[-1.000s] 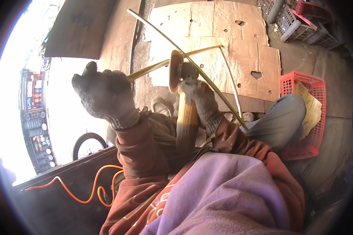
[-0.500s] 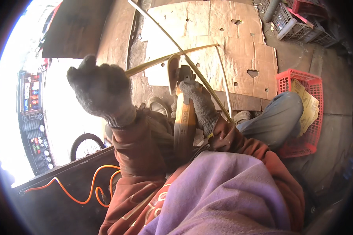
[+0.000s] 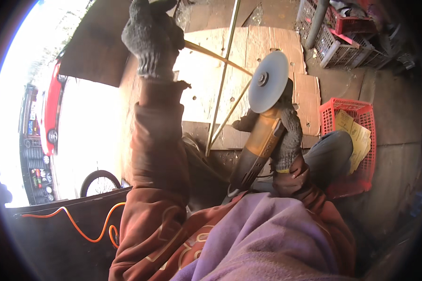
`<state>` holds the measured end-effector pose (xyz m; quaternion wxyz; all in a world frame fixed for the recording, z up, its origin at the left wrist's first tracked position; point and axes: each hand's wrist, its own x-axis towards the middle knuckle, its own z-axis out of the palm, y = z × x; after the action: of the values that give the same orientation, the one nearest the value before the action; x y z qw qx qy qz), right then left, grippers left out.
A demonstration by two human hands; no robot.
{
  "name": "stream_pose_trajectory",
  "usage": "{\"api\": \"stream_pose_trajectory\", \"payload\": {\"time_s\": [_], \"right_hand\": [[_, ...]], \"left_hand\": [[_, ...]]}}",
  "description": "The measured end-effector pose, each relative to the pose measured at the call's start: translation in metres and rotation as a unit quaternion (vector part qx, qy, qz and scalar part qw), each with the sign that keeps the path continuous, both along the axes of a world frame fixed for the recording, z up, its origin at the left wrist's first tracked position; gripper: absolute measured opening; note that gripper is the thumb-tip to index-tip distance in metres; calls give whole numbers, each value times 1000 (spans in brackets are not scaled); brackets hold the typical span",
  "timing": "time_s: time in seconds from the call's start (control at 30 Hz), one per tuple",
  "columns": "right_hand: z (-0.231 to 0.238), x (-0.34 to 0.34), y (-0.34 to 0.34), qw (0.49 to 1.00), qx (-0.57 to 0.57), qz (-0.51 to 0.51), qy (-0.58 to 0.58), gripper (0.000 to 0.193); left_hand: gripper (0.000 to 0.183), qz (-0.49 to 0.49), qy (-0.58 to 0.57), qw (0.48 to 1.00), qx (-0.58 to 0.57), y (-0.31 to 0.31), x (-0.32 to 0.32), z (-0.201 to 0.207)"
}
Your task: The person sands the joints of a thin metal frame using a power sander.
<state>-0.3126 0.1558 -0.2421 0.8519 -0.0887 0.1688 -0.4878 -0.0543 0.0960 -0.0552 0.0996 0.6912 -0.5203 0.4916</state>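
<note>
I see from afar the left hand closed on the gold strip at twelve o'clock, and the right hand wrapped around the angle grinder at three, whose bare disc might snag this strip and kick back if the wrist tilts.

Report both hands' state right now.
Left hand: closed on the thin metal frame.
Right hand: closed around the angle grinder.
</note>
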Motion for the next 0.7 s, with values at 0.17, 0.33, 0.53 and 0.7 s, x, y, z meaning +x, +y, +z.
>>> {"api": "stream_pose_trajectory", "payload": {"time_s": [0.17, 0.33, 0.53, 0.7], "right_hand": [[18, -20, -7, 977, -181, 74, 83, 52], [86, 8, 15, 580, -682, -139, 423, 49], [46, 12, 17, 746, -510, -24, 428, 44], [16, 41, 11, 958, -178, 169, 149, 33]], "left_hand": [[38, -248, 620, 700, -253, -46, 6, 9], [22, -172, 434, 880, -92, -48, 52, 9], [23, -432, 558, 702, 92, 20, 35, 10], [25, -426, 659, 618, -53, 77, 18, -25]]}}
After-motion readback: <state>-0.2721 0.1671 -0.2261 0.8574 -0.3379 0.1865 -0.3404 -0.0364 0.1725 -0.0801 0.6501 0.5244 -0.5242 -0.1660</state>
